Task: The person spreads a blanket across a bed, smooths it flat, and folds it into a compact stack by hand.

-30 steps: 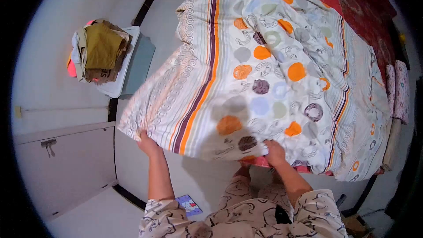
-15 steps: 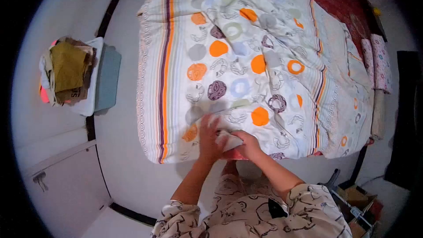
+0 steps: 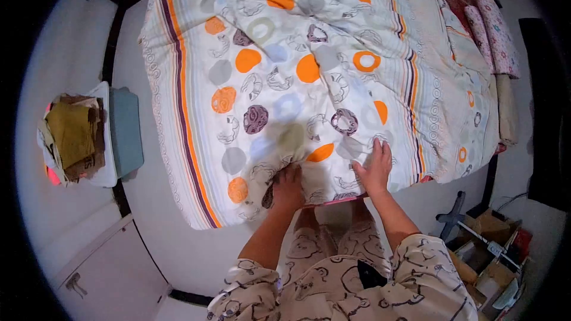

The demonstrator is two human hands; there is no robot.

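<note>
A white bedsheet [image 3: 279, 83] printed with orange, grey and purple circles and striped borders lies over the bed, wrinkled in places. At its near edge, my left hand [image 3: 288, 187] has its fingers curled into the cloth, which is bunched beside it; the fingertips are partly hidden. To the right, my right hand [image 3: 375, 167] rests palm down on the sheet, fingers stretched and apart. A strip of red bedding shows under the near edge between the hands.
At left stands a pale blue-grey bin [image 3: 126, 134] beside folded cloths [image 3: 74, 137]. Rolled floral fabric [image 3: 498, 38] lies along the bed's right side. Cardboard boxes [image 3: 491, 226] and a metal stand [image 3: 470, 232] are at lower right. A white cabinet [image 3: 110, 267] is at lower left.
My hands were close together at the near edge, pinching a fold of the sheet. Now they are apart, the right one spread further right. The view has shifted, moving the bed leftward.
</note>
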